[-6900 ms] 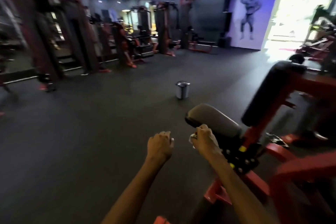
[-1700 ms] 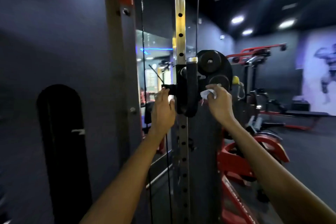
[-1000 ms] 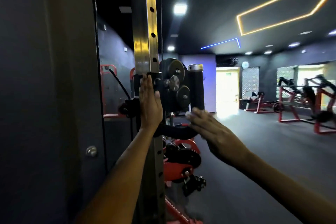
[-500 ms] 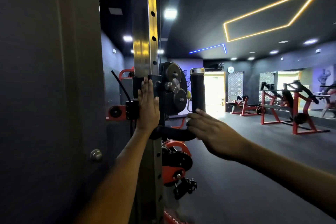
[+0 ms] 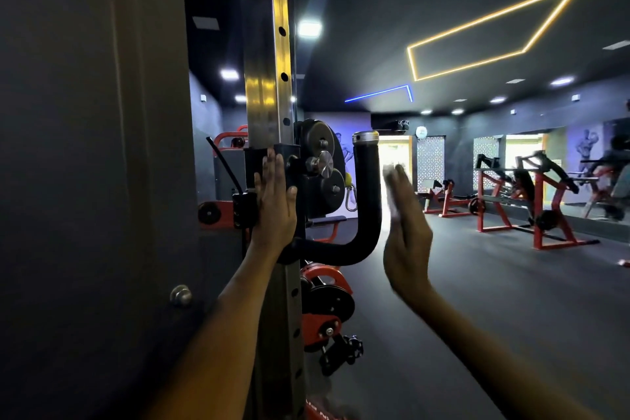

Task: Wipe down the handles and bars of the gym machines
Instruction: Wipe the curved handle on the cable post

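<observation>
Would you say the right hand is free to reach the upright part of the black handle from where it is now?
Probably yes: the right hand is flat and just right of the black handle, with only open air between. The left hand presses the carriage, clear of that side.

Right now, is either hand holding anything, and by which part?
The left hand lies flat on the pulley carriage, gripping nothing. The right hand is open beside the black handle; something pale shows at its blurred fingers, but what cannot be told.

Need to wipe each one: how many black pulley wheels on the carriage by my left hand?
2: upper wheel beside the steel upright, lower wheel beneath it; others may be hidden.
</observation>
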{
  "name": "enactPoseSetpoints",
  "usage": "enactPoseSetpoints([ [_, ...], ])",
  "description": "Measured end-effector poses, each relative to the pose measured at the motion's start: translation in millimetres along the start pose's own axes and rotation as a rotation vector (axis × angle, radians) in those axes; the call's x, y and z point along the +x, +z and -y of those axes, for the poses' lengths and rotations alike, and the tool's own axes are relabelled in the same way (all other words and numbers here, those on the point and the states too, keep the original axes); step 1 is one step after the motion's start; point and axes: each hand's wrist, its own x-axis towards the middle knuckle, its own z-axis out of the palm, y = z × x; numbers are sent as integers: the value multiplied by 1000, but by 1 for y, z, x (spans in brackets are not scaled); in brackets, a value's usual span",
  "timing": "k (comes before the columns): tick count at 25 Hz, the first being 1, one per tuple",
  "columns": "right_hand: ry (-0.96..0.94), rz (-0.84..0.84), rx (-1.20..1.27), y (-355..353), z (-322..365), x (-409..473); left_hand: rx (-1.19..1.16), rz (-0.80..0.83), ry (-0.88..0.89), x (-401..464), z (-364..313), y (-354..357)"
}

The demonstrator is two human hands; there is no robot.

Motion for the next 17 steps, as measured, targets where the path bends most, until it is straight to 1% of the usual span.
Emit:
enactPoseSetpoints([
  [1,33,-43,8,6,8,29,2,-1,-3,0,0,-1],
  [3,-7,-30,-1,16,17,56,5,3,2,0,-1,-1],
  [5,-3,-3,-14,20,8,26,16,15,4,-1,-2,-2],
  [7,92,40,59,10,-3,-34,24,15,2,-1,-2,-3],
  [8,149,29,103,1,-8,-56,30,14,-2,-1,-3,-3],
  [9,211,-12,148,-6,-11,-57,36,12,-7,-2,-4,-3],
  [11,376,-69,310,-7,-11,-4,39,3,-13,-4,-6,-3],
  [12,462,-44,406,-5,-8,35,36,-1,-9,-4,-6,-3],
  [14,571,124,544,-1,9,96,33,-6,-3,-4,-6,-3],
  [15,607,170,554,1,10,101,34,-7,-3,-4,-6,-3],
  [17,668,229,502,-6,2,64,36,-17,-3,-4,-5,-2],
])
